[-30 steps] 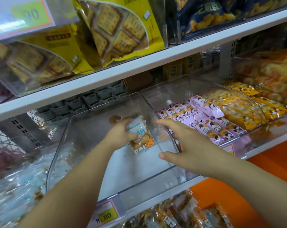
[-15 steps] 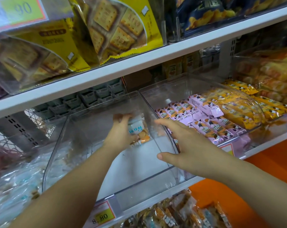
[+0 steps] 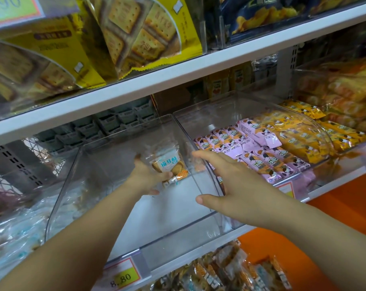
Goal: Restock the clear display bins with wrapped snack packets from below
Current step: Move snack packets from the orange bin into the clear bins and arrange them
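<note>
A clear display bin [image 3: 77,185] stands on the middle shelf with a bare white floor inside. My left hand [image 3: 146,175] reaches into it and holds a small clear snack packet [image 3: 169,166] with a white-and-blue label and brown pieces inside. The packet hangs a little above the bin's floor, towards the back. My right hand [image 3: 236,185] grips the bin's right wall, thumb inside and fingers spread over the top edge. More wrapped snack packets [image 3: 224,269] of the same kind lie on the shelf below.
To the right, a second clear bin [image 3: 316,131] holds pink packets [image 3: 261,152] and yellow packets [image 3: 299,131]. Yellow cracker bags [image 3: 136,32] fill the shelf above. A price tag reading 8.80 [image 3: 121,277] sits on the shelf edge. An orange panel [image 3: 333,208] is at the right.
My left hand has carried the packet slightly further back into the bin and turned it so its label faces me. My right hand has stayed on the bin's wall.
</note>
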Motion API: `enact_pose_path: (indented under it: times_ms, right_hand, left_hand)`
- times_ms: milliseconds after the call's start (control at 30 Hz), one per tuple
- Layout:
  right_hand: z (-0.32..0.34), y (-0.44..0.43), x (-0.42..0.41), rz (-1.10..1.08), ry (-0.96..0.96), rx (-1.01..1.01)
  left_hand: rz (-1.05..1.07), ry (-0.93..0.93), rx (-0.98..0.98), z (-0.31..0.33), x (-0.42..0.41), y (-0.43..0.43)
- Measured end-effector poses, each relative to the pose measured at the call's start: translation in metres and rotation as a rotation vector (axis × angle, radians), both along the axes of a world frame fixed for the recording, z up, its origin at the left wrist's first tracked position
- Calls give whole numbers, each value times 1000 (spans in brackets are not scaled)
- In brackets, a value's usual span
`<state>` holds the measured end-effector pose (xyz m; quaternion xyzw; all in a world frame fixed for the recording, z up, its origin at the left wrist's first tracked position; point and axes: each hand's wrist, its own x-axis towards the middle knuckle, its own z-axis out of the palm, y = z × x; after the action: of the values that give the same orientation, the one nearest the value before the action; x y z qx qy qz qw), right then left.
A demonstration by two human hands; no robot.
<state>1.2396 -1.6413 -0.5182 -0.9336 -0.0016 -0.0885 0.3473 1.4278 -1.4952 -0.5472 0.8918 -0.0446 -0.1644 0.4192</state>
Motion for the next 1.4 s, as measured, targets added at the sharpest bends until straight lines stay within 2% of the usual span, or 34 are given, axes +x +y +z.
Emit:
enact_pose_path:
  times_ms: [67,200,300,533,633,700,800,867,967,1033,1133,1200,1300,1400]
  right_hand:
    - [0,0,0,-2,-4,0]
    - [-1,0,0,-7,-17,-11]
    - [-2,1,1,-7,-25,5]
    - [-5,-1,3,-12,-42,18]
    - [-6,3,1,-46,-72,-36]
    - [-8,6,0,-67,-132,-83]
    - [-13,13,-6,-117,-217,-159]
    - [-17,20,-12,-149,-326,-182]
    - [-19,39,-28,-121,-553,-215]
    - [-21,57,-42,-53,-608,-203]
    - [-37,85,-64,88,-494,-149]
    - [-54,101,-72,182,-346,-170]
    - [-81,119,-68,247,-41,-190]
    - [-114,128,-53,237,172,-196]
  left_hand:
    - [-54,45,36,-1,-3,1]
    - [-61,-104,54,-8,-2,-4]
    - [-54,-148,68,-11,1,-6]
    - [-97,-28,140,3,-4,3]
    - [-103,-43,160,13,-9,13]
    - [-124,-150,176,22,-18,22]
    - [-177,-417,268,38,-45,36]
    - [-194,-548,179,47,-72,47]
    - [-267,-663,-56,54,-126,69]
    - [-331,-722,-152,52,-162,92]
    - [-401,-720,-163,30,-204,137]
    - [-414,-680,-139,6,-220,166]
    - [-377,-524,-41,-37,-223,199]
    - [-299,-341,88,-79,-207,226]
